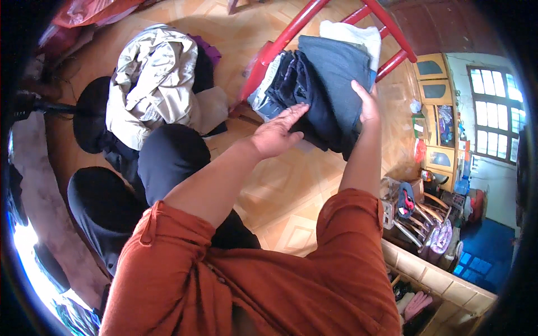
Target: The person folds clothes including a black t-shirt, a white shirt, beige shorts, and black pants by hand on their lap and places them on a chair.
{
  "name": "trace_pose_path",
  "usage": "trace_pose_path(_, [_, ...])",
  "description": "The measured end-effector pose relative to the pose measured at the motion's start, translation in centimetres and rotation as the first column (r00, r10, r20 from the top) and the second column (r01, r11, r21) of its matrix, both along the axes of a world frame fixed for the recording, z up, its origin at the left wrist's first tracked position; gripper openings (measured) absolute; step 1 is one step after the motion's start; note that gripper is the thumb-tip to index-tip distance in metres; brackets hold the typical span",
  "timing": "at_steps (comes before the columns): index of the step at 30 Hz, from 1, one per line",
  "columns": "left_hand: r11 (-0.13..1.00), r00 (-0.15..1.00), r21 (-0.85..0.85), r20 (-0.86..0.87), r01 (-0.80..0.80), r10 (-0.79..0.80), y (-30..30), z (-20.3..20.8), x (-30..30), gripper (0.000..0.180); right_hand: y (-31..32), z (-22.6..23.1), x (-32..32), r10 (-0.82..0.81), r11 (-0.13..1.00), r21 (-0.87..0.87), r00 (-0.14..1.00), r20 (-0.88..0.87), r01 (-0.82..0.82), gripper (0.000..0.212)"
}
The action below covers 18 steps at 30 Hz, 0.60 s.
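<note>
A stack of folded clothes lies on a red chair ahead of me, with a dark navy folded garment (314, 115) beside a grey-blue folded garment (337, 70). My left hand (278, 133) rests on the near left part of the stack, its fingers stretched out over the navy cloth. At the stack's right edge, my right hand (367, 107) has its thumb against the grey-blue garment; its other fingers are hidden at the side. A white cloth (356, 38) sticks out behind. To the left is a heap with a crumpled cream garment (151, 84) on top.
The chair's red frame (291, 31) surrounds the stack's far side. Wooden floor tiles (280, 196) spread beneath. My knees in black trousers (171, 159) are at lower left. At right stand a wooden cabinet (437, 92), piled wooden chairs (426, 213) and an open drawer (414, 302) with clothing.
</note>
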<state>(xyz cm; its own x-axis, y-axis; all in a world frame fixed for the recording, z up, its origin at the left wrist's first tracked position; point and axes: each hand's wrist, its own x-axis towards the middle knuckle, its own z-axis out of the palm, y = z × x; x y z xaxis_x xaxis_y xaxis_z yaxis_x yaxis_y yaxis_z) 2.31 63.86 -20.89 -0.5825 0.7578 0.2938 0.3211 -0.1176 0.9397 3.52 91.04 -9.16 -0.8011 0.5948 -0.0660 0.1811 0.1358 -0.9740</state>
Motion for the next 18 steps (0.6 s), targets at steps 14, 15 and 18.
trace_pose_path(14, [0.993, 0.987, -0.074, -0.127, 0.087, -0.096, -16.6, 10.9, 1.6, 0.018, -6.2, -3.8, 3.4, -0.037, 0.552, 0.83, 0.992, 0.124, -0.083, 0.089])
trace_pose_path(15, [0.988, 0.985, -0.122, -0.135, 0.09, -0.107, -19.6, 12.3, 0.8, 0.018, -7.2, -3.5, 3.3, -0.035, 0.487, 0.866, 0.988, 0.153, -0.117, 0.092])
trace_pose_path(18, [0.967, 0.971, -0.193, -0.204, -0.169, 0.129, -29.4, 13.3, -3.2, 0.023, -10.6, -1.3, 2.9, 0.091, 0.271, 0.954, 0.99, 0.105, -0.126, 0.09])
